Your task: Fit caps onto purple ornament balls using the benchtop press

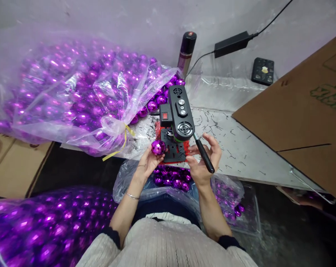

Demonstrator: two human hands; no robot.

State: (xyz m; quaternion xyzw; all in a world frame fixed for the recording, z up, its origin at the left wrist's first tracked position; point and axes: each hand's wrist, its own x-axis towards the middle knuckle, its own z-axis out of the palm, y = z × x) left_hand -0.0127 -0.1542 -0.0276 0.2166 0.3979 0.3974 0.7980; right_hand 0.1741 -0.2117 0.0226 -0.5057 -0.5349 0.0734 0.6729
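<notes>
My left hand (149, 162) is closed on a shiny purple faceted ball ornament (158, 147), held with the fingertips at the left edge of the machine's black base plate (173, 150). The small black bench machine (181, 111) has round vents, silver buttons and a red switch, and a lever with a black handle (204, 154) slants down from its right side. Behind that handle is my right hand (205, 159), fingers apart and curved, not wrapped round it. Under my forearms, an opened clear plastic bag holds several more purple balls (175, 178).
A big tied clear bag of purple balls (84, 96) fills the left of the table (226, 144); another full bag (45, 226) lies lower left. Behind the machine stand a spray can (186, 52) and a power adapter (231, 44). A cardboard box (301, 111) is at right. Short dark bits litter the tabletop.
</notes>
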